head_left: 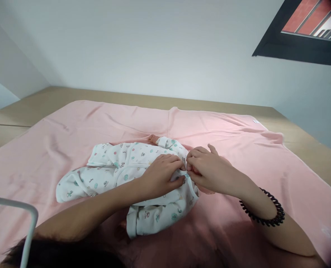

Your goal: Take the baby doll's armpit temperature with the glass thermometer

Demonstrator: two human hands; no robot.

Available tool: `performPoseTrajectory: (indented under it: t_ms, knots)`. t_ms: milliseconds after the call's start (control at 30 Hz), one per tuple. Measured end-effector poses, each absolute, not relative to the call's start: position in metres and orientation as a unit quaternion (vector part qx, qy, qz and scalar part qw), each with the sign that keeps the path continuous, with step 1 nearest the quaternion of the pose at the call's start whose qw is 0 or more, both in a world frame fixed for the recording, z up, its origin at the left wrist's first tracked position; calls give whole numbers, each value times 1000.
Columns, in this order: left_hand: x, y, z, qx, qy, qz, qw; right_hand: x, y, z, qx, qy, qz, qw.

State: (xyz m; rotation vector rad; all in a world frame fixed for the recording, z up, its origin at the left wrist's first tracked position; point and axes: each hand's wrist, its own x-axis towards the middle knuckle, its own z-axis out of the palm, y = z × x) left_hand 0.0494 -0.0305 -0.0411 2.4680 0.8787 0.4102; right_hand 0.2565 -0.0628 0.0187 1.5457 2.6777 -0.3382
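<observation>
A baby-sized figure in a white romper (137, 158) with small green and animal prints lies on its back, its head end to the right. I cannot tell if it is a doll or a baby. At the romper's neckline, my left hand (161, 175) pinches the fabric edge between thumb and fingers. My right hand (210, 169) meets it there, fingertips also closed on the neckline. Behind the right hand the head is mostly hidden. One small hand (153, 139) of the figure shows at the far sleeve cuff; the trouser legs stretch left.
A pink blanket (120, 119) is spread beneath the figure over a wooden table (37, 106). A white wall (154, 48) rises behind, with a dark-framed window (296, 48) at upper right. A pale bent rod (28, 227) crosses the lower left corner. A black coil band (276, 219) circles my right wrist.
</observation>
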Motion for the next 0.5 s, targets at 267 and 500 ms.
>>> performPoseTrajectory:
  t_ms: [267,500]
  knots:
    - [49,-31,-42,897,323,165,253,252,-64,17,508,854,-112,16]
    - [51,-30,-42,901,324,154,243,255,-65,20,504,852,-138,3]
